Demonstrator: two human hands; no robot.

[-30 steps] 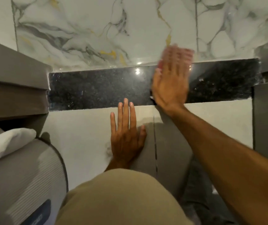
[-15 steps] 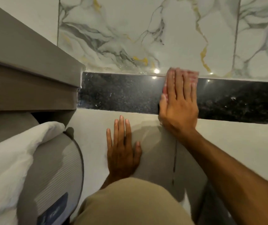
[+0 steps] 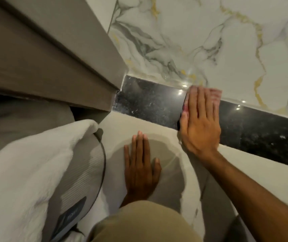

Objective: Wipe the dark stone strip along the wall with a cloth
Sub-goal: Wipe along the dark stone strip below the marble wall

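Note:
The dark speckled stone strip (image 3: 150, 100) runs along the base of the marble wall, from the grey furniture at left down to the right edge. My right hand (image 3: 200, 126) lies flat on the strip, fingers together, pressing a pink cloth (image 3: 215, 95) against it. Only the cloth's top and left edges show past my fingers. My left hand (image 3: 139, 165) rests flat on the pale surface below the strip, fingers spread, holding nothing.
Grey wooden furniture (image 3: 52, 67) meets the strip's left end. White bedding (image 3: 26, 163) and a grey ribbed mattress (image 3: 85, 177) fill the lower left. White marble tile with gold veins (image 3: 192, 41) is above the strip. My knee in beige trousers (image 3: 139, 224) is at the bottom.
My right hand has slid the cloth left along the strip, closer to the furniture. The view has swung and tilted. My left hand stays planted.

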